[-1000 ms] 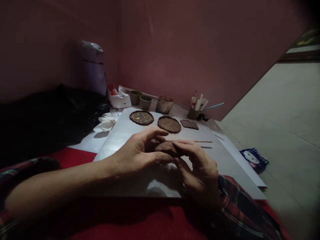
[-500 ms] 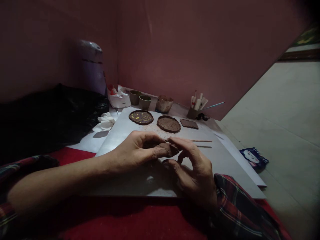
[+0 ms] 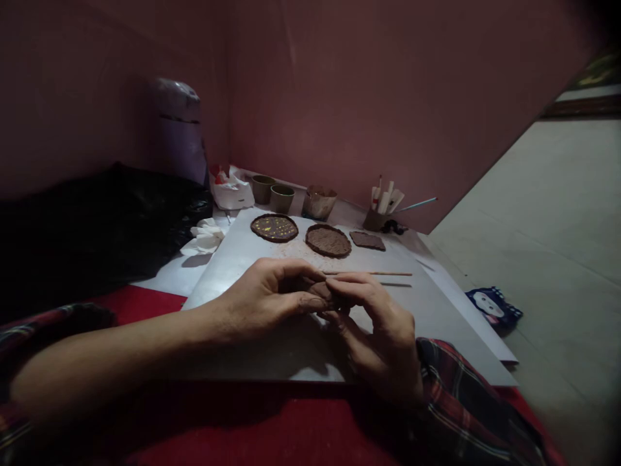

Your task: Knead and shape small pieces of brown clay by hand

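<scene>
Both hands meet over the near half of a grey board (image 3: 436, 310). My left hand (image 3: 264, 301) curls round a lump of brown clay (image 3: 324, 292), thumb pressed on its side. My right hand (image 3: 381, 336) pinches the same lump from the right with fingertips on top. Most of the clay is hidden between the fingers. Beyond the hands a thin wooden stick (image 3: 383, 274) lies on the board. Further back sit a round clay disc with yellow specks (image 3: 274, 228), a plain textured disc (image 3: 328, 241) and a small rectangular slab (image 3: 367, 241).
At the back against the pink wall stand two green cups (image 3: 272, 191), a brown-stained tub (image 3: 319, 202) and a holder with brushes (image 3: 383, 210). Crumpled tissue (image 3: 206, 238) and a black bag (image 3: 97, 220) lie left. A blue printed packet (image 3: 493, 305) lies on the floor right.
My fingers have shifted round the clay lump: the left hand's fingers went from stretched over it to curled, and the right fingertips moved back on top. The board's pieces have not moved.
</scene>
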`<control>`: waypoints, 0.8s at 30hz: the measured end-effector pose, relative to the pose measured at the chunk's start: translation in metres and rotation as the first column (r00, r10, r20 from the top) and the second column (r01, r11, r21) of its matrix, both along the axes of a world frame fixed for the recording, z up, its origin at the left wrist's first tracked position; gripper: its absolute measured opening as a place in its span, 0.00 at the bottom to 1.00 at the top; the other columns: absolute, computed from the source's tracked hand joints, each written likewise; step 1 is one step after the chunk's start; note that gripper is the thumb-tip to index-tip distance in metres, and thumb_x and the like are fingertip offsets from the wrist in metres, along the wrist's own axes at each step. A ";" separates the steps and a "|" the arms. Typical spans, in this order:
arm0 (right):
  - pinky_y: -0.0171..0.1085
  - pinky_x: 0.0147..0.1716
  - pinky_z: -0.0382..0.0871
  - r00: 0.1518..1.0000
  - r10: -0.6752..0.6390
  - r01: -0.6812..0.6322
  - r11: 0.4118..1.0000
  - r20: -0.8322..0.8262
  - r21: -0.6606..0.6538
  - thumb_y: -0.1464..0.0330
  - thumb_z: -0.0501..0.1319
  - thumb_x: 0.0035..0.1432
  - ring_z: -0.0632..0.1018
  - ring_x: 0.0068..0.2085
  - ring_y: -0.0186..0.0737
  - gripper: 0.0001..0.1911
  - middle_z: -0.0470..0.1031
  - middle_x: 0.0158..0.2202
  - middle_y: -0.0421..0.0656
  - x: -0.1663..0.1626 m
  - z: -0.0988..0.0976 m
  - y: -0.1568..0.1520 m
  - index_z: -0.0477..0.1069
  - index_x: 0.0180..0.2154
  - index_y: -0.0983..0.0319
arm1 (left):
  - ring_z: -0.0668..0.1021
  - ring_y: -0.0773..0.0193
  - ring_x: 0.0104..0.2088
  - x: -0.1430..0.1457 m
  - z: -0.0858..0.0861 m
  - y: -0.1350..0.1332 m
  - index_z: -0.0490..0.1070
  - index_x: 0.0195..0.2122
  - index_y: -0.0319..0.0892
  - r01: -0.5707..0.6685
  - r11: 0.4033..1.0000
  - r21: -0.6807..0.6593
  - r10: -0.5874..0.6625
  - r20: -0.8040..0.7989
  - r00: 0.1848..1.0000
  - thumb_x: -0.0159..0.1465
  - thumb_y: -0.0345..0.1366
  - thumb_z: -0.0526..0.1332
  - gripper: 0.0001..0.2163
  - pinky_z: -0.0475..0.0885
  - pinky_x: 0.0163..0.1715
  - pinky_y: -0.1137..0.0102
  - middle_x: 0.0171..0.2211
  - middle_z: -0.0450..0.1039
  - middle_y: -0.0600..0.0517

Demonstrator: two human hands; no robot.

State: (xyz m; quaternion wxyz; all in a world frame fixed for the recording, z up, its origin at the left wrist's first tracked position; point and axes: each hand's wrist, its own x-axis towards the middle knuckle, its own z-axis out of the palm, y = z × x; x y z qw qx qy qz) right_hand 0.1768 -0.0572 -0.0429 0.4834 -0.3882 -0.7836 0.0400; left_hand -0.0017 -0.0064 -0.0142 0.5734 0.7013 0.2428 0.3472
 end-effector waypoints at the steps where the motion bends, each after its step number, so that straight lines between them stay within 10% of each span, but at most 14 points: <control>1: 0.38 0.39 0.74 1.000 -0.008 0.008 1.000 -0.012 0.006 0.78 0.59 0.56 0.75 0.43 0.39 0.17 0.71 0.45 0.45 0.000 0.000 0.000 0.68 0.47 0.59 | 0.78 0.64 0.37 0.001 -0.001 0.000 0.73 0.41 0.38 0.004 1.000 -0.031 -0.002 0.035 0.999 0.56 0.26 0.63 0.11 0.72 0.38 0.73 0.35 0.78 0.51; 14: 0.40 0.39 0.75 0.999 0.028 -0.028 1.000 0.019 -0.010 0.78 0.60 0.55 0.75 0.45 0.41 0.20 0.69 0.48 0.46 0.002 0.001 0.001 0.67 0.49 0.58 | 0.71 0.73 0.23 -0.003 -0.001 0.005 0.74 0.37 0.38 0.085 0.965 -0.246 -0.091 -0.010 0.996 0.59 0.36 0.64 0.08 0.66 0.23 0.78 0.27 0.72 0.55; 24: 0.41 0.41 0.74 0.994 -0.087 0.091 0.994 0.060 -0.062 0.75 0.60 0.57 0.75 0.43 0.42 0.19 0.74 0.44 0.45 0.000 0.001 0.002 0.65 0.50 0.59 | 0.79 0.61 0.41 -0.003 -0.003 0.007 0.76 0.40 0.39 0.055 0.981 -0.187 -0.050 0.032 0.998 0.55 0.27 0.65 0.11 0.72 0.39 0.72 0.38 0.79 0.50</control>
